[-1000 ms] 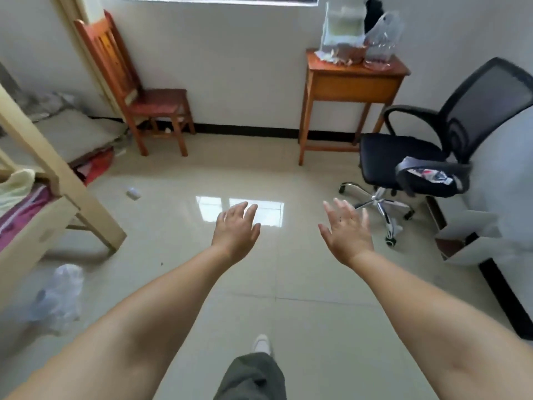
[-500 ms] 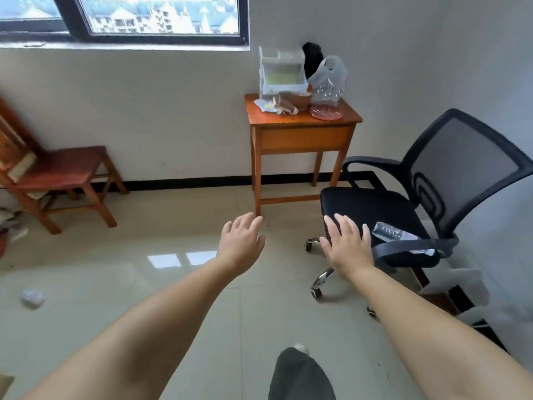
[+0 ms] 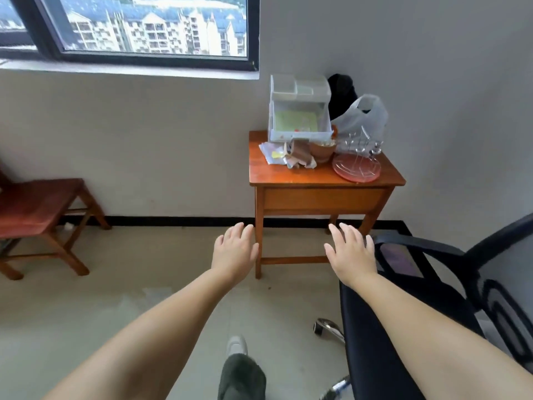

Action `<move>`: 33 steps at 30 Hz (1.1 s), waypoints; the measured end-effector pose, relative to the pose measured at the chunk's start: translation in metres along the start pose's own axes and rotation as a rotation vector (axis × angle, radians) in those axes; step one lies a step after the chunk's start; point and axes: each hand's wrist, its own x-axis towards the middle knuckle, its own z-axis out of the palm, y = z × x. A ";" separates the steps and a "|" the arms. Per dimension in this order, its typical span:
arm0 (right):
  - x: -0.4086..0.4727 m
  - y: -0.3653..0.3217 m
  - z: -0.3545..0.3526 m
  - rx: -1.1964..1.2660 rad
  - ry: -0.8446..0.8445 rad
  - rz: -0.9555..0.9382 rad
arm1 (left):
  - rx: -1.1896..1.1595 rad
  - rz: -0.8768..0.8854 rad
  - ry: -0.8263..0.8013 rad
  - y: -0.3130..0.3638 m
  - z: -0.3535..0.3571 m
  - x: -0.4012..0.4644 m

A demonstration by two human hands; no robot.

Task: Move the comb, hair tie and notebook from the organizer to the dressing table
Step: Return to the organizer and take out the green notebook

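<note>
A white plastic organizer stands at the back of a small wooden dressing table against the wall. A pale green notebook lies in its lower tray. I cannot make out the comb or the hair tie. My left hand and my right hand are both stretched forward, palms down, fingers apart and holding nothing, well short of the table and below its top.
On the table lie crumpled papers, a brown bowl, a clear plastic bag and a round pink rack. A black office chair stands close on the right, a wooden chair at the left. A window is above.
The view has swung up and right and come nearer to the table, which now looks larger. Both hands stay open and stretched forward.
</note>
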 end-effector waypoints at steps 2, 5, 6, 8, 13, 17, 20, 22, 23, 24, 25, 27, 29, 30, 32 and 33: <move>0.060 -0.009 0.002 0.003 0.006 0.007 | 0.006 0.019 0.029 -0.008 -0.001 0.062; 0.145 -0.022 -0.007 0.057 0.032 0.020 | 0.009 0.055 0.061 -0.017 -0.016 0.155; 0.171 -0.027 -0.011 0.074 0.053 0.022 | 0.026 0.070 0.062 -0.018 -0.023 0.184; 0.215 -0.036 -0.023 0.141 0.071 0.021 | 0.020 0.088 0.047 -0.016 -0.035 0.238; 0.317 -0.039 -0.039 0.450 0.092 0.048 | -0.030 0.126 0.041 0.005 -0.038 0.329; 0.405 -0.031 -0.049 0.597 0.131 0.122 | -0.100 0.113 -0.003 0.018 -0.025 0.389; 0.471 -0.024 -0.045 0.569 0.028 0.216 | -0.064 0.089 0.006 0.024 -0.011 0.431; 0.503 -0.020 -0.043 0.545 -0.115 0.341 | -0.066 0.084 0.010 0.026 -0.006 0.454; 0.516 -0.019 -0.042 0.534 -0.183 0.392 | -0.088 0.089 0.024 0.027 -0.004 0.462; 0.526 -0.017 -0.041 0.512 -0.231 0.419 | -0.110 0.093 0.030 0.028 -0.002 0.466; 0.534 -0.016 -0.039 0.487 -0.254 0.430 | -0.133 0.091 0.042 0.028 0.001 0.469; 0.546 -0.014 -0.037 0.492 -0.259 0.430 | -0.193 0.073 0.080 0.026 0.006 0.470; 0.551 -0.010 -0.032 0.544 -0.244 0.414 | -0.234 0.055 0.093 0.027 0.008 0.468; 0.552 -0.008 -0.030 0.588 -0.229 0.400 | -0.250 0.047 0.093 0.028 0.007 0.467; 0.551 -0.005 -0.032 0.789 -0.201 0.387 | -0.270 0.034 0.093 0.032 0.004 0.467; 0.549 -0.003 -0.035 0.926 -0.191 0.384 | -0.280 0.026 0.096 0.034 0.001 0.467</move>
